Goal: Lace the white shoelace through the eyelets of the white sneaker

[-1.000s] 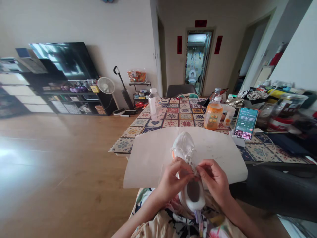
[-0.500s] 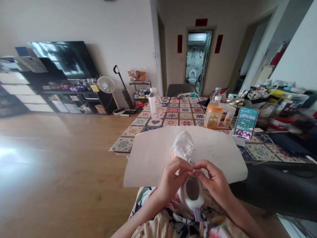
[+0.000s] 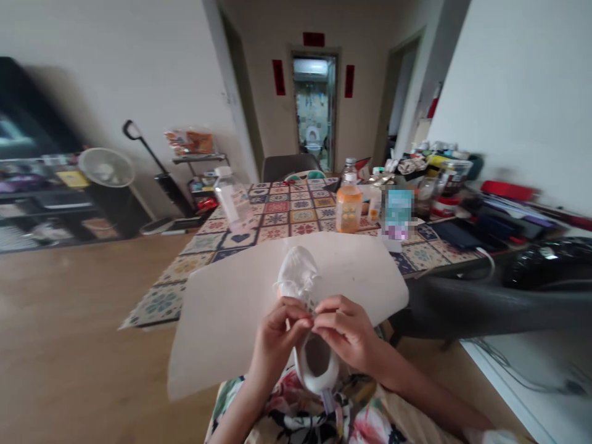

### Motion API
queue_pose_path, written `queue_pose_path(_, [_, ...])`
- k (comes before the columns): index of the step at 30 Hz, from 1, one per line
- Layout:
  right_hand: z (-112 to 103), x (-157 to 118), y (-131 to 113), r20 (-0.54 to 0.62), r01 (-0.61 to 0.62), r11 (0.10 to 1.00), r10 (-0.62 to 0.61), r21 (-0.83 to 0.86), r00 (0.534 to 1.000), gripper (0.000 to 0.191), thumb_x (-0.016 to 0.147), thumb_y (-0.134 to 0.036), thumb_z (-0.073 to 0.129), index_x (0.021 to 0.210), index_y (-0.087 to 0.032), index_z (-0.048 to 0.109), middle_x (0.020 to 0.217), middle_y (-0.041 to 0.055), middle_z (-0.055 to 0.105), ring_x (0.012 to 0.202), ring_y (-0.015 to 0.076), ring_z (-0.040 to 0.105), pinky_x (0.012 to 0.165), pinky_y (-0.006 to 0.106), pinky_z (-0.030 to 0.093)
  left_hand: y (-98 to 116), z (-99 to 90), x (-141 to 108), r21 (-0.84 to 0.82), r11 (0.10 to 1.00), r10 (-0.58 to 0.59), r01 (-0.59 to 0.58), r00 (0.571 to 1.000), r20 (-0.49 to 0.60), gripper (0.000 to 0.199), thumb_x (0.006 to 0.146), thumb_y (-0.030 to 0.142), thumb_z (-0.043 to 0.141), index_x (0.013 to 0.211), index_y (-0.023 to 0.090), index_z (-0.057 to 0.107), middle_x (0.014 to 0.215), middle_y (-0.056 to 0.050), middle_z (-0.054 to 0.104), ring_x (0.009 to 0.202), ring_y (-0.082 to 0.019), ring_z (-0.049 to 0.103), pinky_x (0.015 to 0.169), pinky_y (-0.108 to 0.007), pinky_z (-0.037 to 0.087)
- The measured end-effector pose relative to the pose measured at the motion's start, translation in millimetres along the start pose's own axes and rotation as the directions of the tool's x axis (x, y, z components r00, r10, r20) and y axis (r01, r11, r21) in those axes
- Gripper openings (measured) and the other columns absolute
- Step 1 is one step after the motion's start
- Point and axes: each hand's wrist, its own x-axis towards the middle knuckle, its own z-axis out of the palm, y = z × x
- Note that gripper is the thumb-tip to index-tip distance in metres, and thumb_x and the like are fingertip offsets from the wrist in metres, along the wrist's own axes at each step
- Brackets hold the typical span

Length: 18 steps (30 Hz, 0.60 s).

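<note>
Left hand (image 3: 282, 333) and right hand (image 3: 346, 330) pinch narrow on lace (image 3: 303, 288) of white sneaker (image 3: 296, 271). Looks like lacing step; next move likely calls for drawing lace snug.

Left hand (image 3: 280, 336) and right hand (image 3: 345, 330) pinch a white sneaker's laces (image 3: 308, 302)

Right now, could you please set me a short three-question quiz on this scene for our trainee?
1. True or false: the orange bottle stands on the white sheet.
2. Where on the shoe do the left hand and right hand meet? A laces, B sole, C heel.
3. In this view, on which side of the orange bottle is the clear bottle?

Key: 1 false, it stands on the tablecloth; 2 A; 3 left.
</note>
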Motion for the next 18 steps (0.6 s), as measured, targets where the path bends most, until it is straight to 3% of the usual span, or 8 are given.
queue_pose_path(3, [-10, 8, 2, 0.067, 0.041, 0.999, -0.044, 0.035, 0.997, 0.012, 0.094, -0.028, 0.063, 0.084, -0.024, 0.067, 0.092, 0.0058, 0.069, 0.087, 0.0171, 0.065, 0.082, 0.031, 0.054, -9, -10.7, 9, 0.031, 0.999, -0.011, 0.012, 0.999, -0.052, 0.034, 0.076, 0.048, 0.076, 0.062, 0.018, 0.068, 0.071, -0.002, 0.058, 0.066, -0.016, 0.054, 0.062, -0.027, 0.046])
queue_pose_path(7, [-23, 21, 6, 0.212, 0.076, 0.969, -0.128, 0.235, 0.969, 0.033, 0.092, -0.043, 0.064, 0.065, -0.024, 0.061, 0.067, -0.0004, 0.069, 0.074, 0.0162, 0.066, 0.084, 0.034, 0.052, -21, -21.8, 19, 0.269, 0.963, 0.036, -0.002, 0.992, -0.120, 0.024, 0.074, 0.037, 0.073, 0.059, 0.020, 0.067, 0.071, -0.001, 0.058, 0.070, -0.019, 0.056, 0.069, -0.030, 0.048])
queue_pose_path(10, [-27, 25, 7, 0.300, 0.013, 0.955, -0.106, 0.296, 0.948, 0.041, 0.094, -0.050, 0.058, 0.062, -0.024, 0.059, 0.066, -0.0012, 0.069, 0.073, 0.0156, 0.065, 0.085, 0.035, 0.052, -26, -24.6, 21, 0.380, 0.925, 0.054, -0.003, 0.991, -0.123, 0.018, 0.074, 0.032, 0.068, 0.060, 0.021, 0.067, 0.073, -0.001, 0.060, 0.075, -0.021, 0.058, 0.076, -0.033, 0.048])
queue_pose_path(15, [-27, 20, 8, 0.311, -0.101, 0.985, 0.054, 0.138, 0.949, 0.023, 0.088, -0.038, 0.071, 0.077, -0.021, 0.059, 0.080, 0.0018, 0.065, 0.084, 0.0165, 0.062, 0.083, 0.030, 0.051, -25, -31.6, 21, 0.453, 0.890, 0.098, -0.048, 0.991, -0.087, 0.017, 0.077, 0.038, 0.068, 0.071, 0.023, 0.069, 0.082, -0.002, 0.063, 0.083, -0.023, 0.061, 0.080, -0.035, 0.050])
queue_pose_path(18, [-28, 17, 6, 0.334, -0.128, 0.991, 0.128, -0.021, 0.934, 0.016, 0.085, -0.026, 0.074, 0.086, -0.020, 0.059, 0.085, 0.0017, 0.062, 0.082, 0.0158, 0.060, 0.077, 0.027, 0.049, -16, -35.6, 18, 0.458, 0.881, 0.153, -0.121, 0.988, -0.032, 0.027, 0.079, 0.050, 0.069, 0.083, 0.023, 0.069, 0.085, -0.004, 0.065, 0.084, -0.024, 0.061, 0.078, -0.035, 0.050])
